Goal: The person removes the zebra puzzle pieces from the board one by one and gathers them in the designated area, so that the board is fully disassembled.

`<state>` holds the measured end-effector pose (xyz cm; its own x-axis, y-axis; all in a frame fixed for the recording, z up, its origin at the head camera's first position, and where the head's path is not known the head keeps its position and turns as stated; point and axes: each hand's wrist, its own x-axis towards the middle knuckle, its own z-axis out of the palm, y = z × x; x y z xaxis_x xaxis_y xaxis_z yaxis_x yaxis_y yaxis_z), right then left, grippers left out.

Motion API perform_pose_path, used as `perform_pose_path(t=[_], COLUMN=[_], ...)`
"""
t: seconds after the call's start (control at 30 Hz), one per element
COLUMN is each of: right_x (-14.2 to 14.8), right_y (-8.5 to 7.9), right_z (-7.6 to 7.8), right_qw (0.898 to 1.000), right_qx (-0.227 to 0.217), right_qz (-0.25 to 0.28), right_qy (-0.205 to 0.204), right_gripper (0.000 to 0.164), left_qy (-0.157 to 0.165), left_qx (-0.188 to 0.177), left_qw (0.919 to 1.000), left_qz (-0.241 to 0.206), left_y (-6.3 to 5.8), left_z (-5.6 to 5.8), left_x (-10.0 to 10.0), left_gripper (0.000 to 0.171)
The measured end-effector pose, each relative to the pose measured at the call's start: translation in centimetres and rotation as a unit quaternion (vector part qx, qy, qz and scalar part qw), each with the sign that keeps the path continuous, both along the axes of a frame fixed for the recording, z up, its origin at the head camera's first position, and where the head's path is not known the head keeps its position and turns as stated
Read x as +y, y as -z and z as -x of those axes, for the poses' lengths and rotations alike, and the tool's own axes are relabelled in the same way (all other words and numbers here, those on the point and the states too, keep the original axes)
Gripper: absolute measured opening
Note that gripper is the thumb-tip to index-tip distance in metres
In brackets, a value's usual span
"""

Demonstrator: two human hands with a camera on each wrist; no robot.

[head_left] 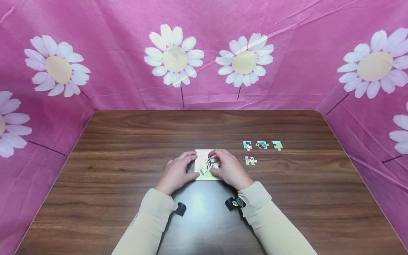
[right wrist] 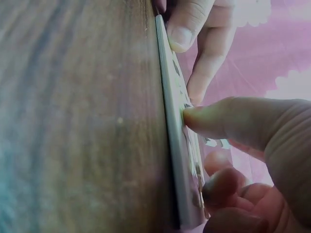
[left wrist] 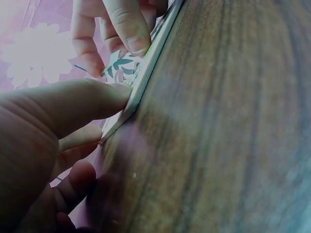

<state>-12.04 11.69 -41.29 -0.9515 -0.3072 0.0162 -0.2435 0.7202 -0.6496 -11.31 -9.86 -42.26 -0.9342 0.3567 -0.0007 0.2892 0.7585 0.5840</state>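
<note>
A small pale puzzle board (head_left: 199, 156) lies flat on the table, with several pieces in it showing black-and-white stripes and green. My left hand (head_left: 177, 172) grips the board's left side, thumb at the near corner and fingertips at the far one. Over the board's right half, my right hand (head_left: 232, 170) pinches a striped puzzle piece (head_left: 210, 163) between thumb and forefinger, down at the board. In the right wrist view the right thumb (right wrist: 214, 116) presses on the board's face; the left thumb (left wrist: 97, 97) sits at the board's edge in the left wrist view.
To the right of the board, loose puzzle pieces lie on the brown wooden table (head_left: 127, 134): a blue one (head_left: 247, 145), a dark-patterned one (head_left: 262, 145), a green-blue one (head_left: 277, 145) and a pink-green one (head_left: 250, 160). A pink flowered cloth (head_left: 121, 71) surrounds the table's back and sides.
</note>
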Motion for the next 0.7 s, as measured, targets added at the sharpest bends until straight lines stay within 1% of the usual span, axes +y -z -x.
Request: perform_pose_path(t=[0.2,0.43,0.7], right_x=[0.3,0.5,1.2], right_y=[0.0,-0.2,0.2], right_z=[-0.1,-0.1,0.3], right_qw=[1.0,1.0,0.999], right_qx=[0.007,0.004,0.044], right_qz=[0.005,-0.004,0.004], right_qy=[-0.015,-0.009,-0.009], right_gripper=[0.043,0.033,0.03], left_qy=[0.001,-0.001,-0.004], left_qx=[0.003,0.003,0.0], left_qw=[1.0,1.0,1.0], left_qz=[0.002,0.001,0.0], left_y=[0.0,-0.3,-0.3], left_z=[0.0,-0.1,-0.1], left_x=[0.0,0.1,0.2], left_gripper=[0.062,0.062,0.062])
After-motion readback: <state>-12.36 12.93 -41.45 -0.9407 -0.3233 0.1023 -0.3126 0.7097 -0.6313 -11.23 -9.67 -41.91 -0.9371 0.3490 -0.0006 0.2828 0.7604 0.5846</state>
